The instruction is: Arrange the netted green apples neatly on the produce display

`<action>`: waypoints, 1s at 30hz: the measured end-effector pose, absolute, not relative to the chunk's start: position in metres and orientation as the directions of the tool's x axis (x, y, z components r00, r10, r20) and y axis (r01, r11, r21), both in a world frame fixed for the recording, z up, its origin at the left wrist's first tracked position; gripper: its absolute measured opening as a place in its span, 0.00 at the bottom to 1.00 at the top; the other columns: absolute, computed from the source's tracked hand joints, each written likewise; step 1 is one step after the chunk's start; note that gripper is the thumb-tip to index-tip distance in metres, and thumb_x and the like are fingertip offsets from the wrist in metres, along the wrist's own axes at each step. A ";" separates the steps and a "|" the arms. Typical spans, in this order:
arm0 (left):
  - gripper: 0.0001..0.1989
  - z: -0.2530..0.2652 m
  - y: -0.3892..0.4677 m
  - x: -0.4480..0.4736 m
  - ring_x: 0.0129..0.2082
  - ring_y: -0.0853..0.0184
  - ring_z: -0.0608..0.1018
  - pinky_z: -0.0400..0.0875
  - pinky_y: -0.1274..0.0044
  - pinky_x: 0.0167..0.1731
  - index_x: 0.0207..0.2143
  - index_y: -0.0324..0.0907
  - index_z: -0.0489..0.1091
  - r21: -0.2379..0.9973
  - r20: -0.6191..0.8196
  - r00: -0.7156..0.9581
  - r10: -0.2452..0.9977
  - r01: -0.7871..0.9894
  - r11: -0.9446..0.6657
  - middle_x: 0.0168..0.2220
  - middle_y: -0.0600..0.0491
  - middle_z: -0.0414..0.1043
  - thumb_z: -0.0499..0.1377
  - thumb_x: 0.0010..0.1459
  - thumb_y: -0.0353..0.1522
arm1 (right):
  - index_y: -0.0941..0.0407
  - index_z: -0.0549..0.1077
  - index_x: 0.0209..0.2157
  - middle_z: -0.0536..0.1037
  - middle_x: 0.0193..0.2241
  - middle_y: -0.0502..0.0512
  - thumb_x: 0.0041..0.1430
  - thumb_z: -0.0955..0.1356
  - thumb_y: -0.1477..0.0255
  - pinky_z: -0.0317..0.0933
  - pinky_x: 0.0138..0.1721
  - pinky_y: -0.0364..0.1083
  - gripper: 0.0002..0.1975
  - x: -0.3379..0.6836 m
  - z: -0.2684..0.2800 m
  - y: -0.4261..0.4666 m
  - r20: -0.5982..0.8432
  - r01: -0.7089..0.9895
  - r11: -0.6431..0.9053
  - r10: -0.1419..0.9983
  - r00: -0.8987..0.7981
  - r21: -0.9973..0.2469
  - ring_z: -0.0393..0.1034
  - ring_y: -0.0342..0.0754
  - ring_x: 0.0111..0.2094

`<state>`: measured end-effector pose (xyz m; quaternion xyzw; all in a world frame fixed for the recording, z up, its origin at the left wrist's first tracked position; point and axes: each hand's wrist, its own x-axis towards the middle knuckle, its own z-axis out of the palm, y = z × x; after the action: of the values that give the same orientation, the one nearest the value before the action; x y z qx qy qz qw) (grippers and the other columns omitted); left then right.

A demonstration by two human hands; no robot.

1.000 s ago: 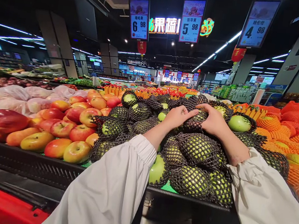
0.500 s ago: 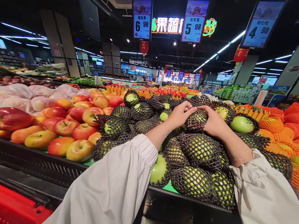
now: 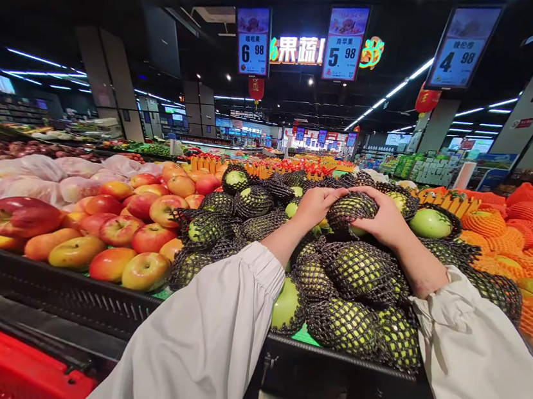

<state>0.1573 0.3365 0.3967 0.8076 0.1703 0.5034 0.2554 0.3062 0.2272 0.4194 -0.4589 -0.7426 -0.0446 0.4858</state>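
Observation:
A green apple in a black foam net (image 3: 350,211) sits between my two hands on top of the pile. My right hand (image 3: 385,218) grips it from the right, the thumb across its front and the fingers over its top. From the left, my left hand (image 3: 315,205) presses its closed fingers against the same apple; its fingertips are partly hidden. Below lie more netted green apples (image 3: 360,266), packed close together. One green apple (image 3: 285,305) shows bare skin where its net is pulled back.
Red and yellow apples (image 3: 119,233) fill the left part of the black display tray (image 3: 89,297). Oranges in orange nets (image 3: 496,224) lie to the right. A red crate (image 3: 9,355) stands at lower left. Price screens (image 3: 346,43) hang overhead.
My right thumb has come round to the front of the netted apple. The apple has turned and sits slightly higher, and my left hand has shifted slightly.

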 end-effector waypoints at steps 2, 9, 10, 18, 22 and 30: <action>0.29 0.396 0.336 0.157 0.25 0.70 0.63 0.53 0.77 0.27 0.20 0.41 0.61 0.557 0.729 0.443 0.521 0.058 -0.829 0.21 0.57 0.58 0.48 0.63 0.54 | 0.55 0.76 0.42 0.80 0.44 0.57 0.39 0.73 0.62 0.63 0.55 0.59 0.25 0.306 0.420 0.228 0.755 0.721 0.576 0.646 -0.112 -0.386 0.73 0.61 0.47; 0.17 0.402 0.332 0.152 0.34 0.68 0.71 0.63 0.76 0.37 0.36 0.43 0.65 0.466 0.866 0.197 0.460 0.015 -0.885 0.34 0.53 0.70 0.53 0.66 0.48 | 0.54 0.73 0.38 0.80 0.37 0.57 0.34 0.76 0.56 0.66 0.49 0.60 0.28 0.313 0.418 0.235 0.816 0.772 0.437 0.550 0.177 -0.462 0.74 0.62 0.41; 0.18 0.403 0.331 0.152 0.36 0.67 0.72 0.64 0.75 0.39 0.39 0.43 0.65 0.462 0.873 0.191 0.449 -0.022 -0.887 0.38 0.51 0.71 0.52 0.66 0.49 | 0.54 0.73 0.38 0.79 0.37 0.57 0.33 0.77 0.55 0.66 0.48 0.60 0.29 0.314 0.418 0.235 0.832 0.780 0.430 0.518 0.200 -0.455 0.74 0.62 0.41; 0.44 0.394 0.317 0.158 0.51 0.55 0.76 0.68 0.65 0.53 0.58 0.43 0.60 0.546 0.717 0.566 0.407 -0.093 -0.833 0.53 0.42 0.72 0.72 0.43 0.48 | 0.53 0.69 0.36 0.77 0.35 0.56 0.33 0.76 0.57 0.68 0.43 0.57 0.27 0.315 0.420 0.236 0.857 0.726 0.489 0.434 0.279 -0.484 0.72 0.59 0.38; 0.36 0.395 0.313 0.159 0.51 0.56 0.76 0.68 0.67 0.54 0.53 0.40 0.64 0.598 0.739 0.526 0.422 -0.222 -0.770 0.52 0.43 0.73 0.72 0.45 0.43 | 0.51 0.68 0.36 0.77 0.35 0.53 0.32 0.78 0.56 0.68 0.43 0.55 0.29 0.313 0.420 0.236 0.809 0.597 0.573 0.529 0.255 -0.562 0.72 0.57 0.39; 0.33 0.394 0.318 0.163 0.52 0.57 0.76 0.66 0.66 0.56 0.49 0.40 0.66 0.741 0.670 0.464 0.579 -0.371 -0.560 0.52 0.43 0.74 0.72 0.43 0.42 | 0.51 0.69 0.33 0.73 0.28 0.49 0.45 0.75 0.51 0.68 0.26 0.46 0.23 0.309 0.424 0.232 0.622 0.061 0.625 0.756 0.202 -0.779 0.71 0.47 0.29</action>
<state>0.1631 0.3179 0.3939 0.7195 0.0723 0.5124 0.4633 0.3088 0.2320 0.4238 -0.3528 -0.5793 0.2516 0.6904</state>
